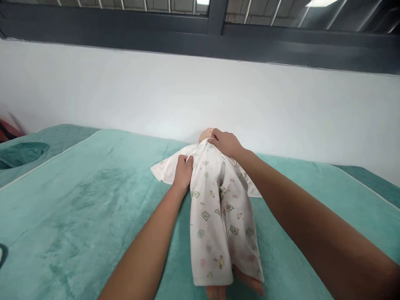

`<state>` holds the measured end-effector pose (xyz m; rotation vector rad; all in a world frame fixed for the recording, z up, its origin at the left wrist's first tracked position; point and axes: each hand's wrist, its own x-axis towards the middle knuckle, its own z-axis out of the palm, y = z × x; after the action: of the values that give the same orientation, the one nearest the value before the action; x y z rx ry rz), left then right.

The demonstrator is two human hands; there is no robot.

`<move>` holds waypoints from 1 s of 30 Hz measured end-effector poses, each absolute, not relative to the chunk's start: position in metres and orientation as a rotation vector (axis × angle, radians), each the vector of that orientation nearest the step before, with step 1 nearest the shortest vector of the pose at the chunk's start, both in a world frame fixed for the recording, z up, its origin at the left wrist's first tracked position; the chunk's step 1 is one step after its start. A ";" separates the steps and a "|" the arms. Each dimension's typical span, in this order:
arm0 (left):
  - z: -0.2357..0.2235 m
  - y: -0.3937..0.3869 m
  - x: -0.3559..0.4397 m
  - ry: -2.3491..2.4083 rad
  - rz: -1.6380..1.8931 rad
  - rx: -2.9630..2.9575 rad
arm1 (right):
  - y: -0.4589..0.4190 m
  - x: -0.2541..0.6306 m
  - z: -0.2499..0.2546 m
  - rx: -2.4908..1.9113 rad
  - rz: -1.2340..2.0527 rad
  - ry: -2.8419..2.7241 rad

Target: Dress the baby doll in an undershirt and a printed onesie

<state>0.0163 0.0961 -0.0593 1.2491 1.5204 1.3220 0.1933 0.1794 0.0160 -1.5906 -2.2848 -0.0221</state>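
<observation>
A baby doll lies on its back with its head (205,134) toward the wall and its feet (216,292) toward me. It wears a white baby outfit (208,216) printed with small green, yellow and pink animals, long-legged and with sleeves spread to both sides. At the left side of the chest, my left hand (183,171) is closed on the outfit's cloth. My right hand (227,143) is closed at the neckline by the doll's chin, its fingers on the collar. The right hand and raised cloth hide most of the doll's face and neck.
A teal plush cover (103,208) spreads under the doll. Behind it rises a white wall (125,91) below a dark window frame (140,29) with metal bars. At the far left are a bunched teal fold (23,154) and a red item (8,130).
</observation>
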 end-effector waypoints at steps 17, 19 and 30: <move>-0.055 0.091 0.014 1.649 1.522 1.569 | 0.160 0.174 0.014 -1.605 0.271 -2.043; -0.052 0.081 0.017 1.573 1.603 1.611 | 0.127 0.177 0.003 -1.532 0.204 -1.933; -0.068 -0.096 -0.007 1.275 1.315 1.780 | -0.139 0.220 -0.045 -1.234 0.206 -1.970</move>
<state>-0.0069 -0.0965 -0.0681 1.7801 1.2753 1.3153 0.2203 -0.1386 -0.0454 -1.2345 -1.9699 0.2062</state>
